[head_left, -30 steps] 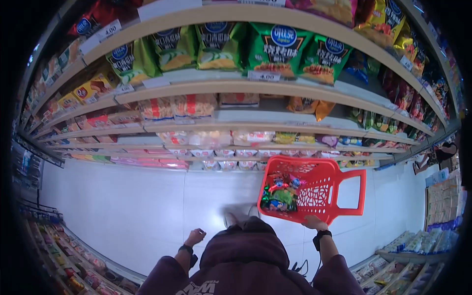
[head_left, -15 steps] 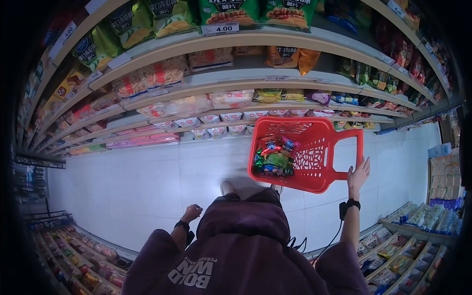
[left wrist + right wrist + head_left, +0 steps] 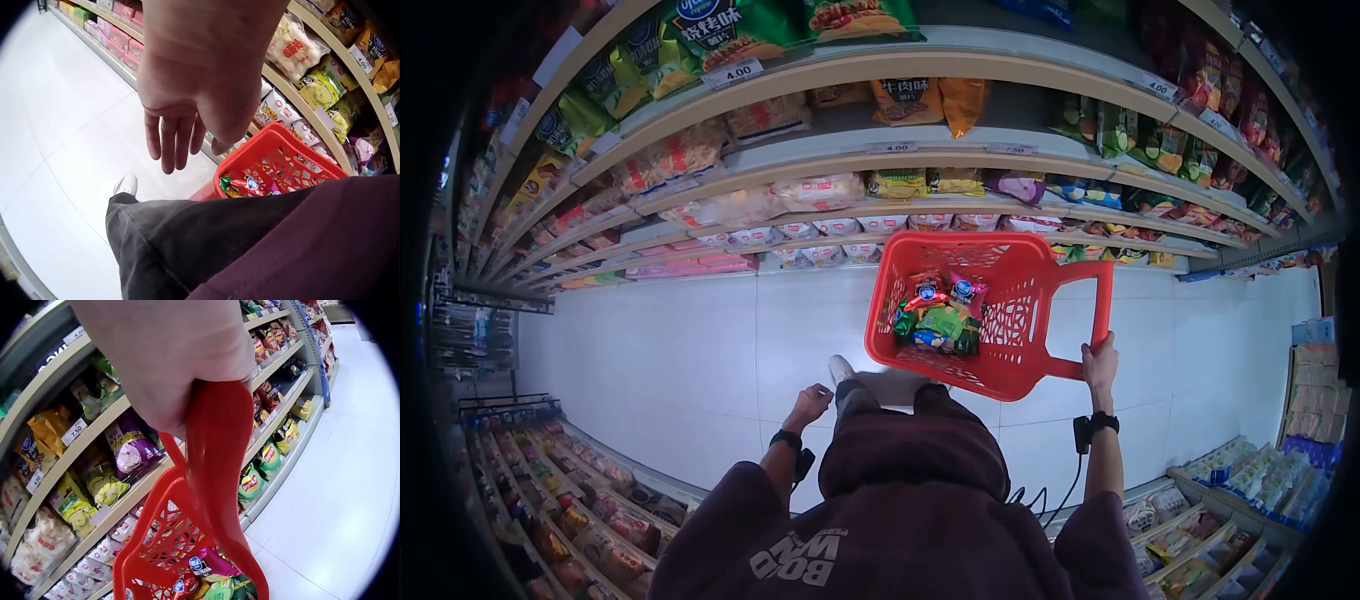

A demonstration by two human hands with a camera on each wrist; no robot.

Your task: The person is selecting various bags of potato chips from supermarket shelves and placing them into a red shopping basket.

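Note:
A red perforated basket (image 3: 1010, 345) stands on the floor in front of the shelves, with several snack bags (image 3: 940, 318) lying in its far-left end. My right hand (image 3: 1100, 362) grips the basket's handle at its outer bar; in the right wrist view the hand (image 3: 181, 356) wraps over the red handle (image 3: 219, 456), its fingertips hidden. My left hand (image 3: 810, 402) hangs beside my body and holds nothing. Seen from the left wrist, that hand (image 3: 187, 106) has its fingers loosely extended downward, near the basket (image 3: 275, 140) but apart from it.
Shelves (image 3: 850, 155) of bagged snacks run across the front, close beside the basket. Low racks (image 3: 600, 500) stand behind on the left, and more (image 3: 1230, 540) on the right. A shoe (image 3: 840, 368) is on the pale floor (image 3: 680, 350). A cable (image 3: 1065, 495) hangs from the right wrist.
My right hand has moved from the basket's near side to its handle and grips it. The basket has shifted left in view. The shelves have swung left and a foot has stepped forward.

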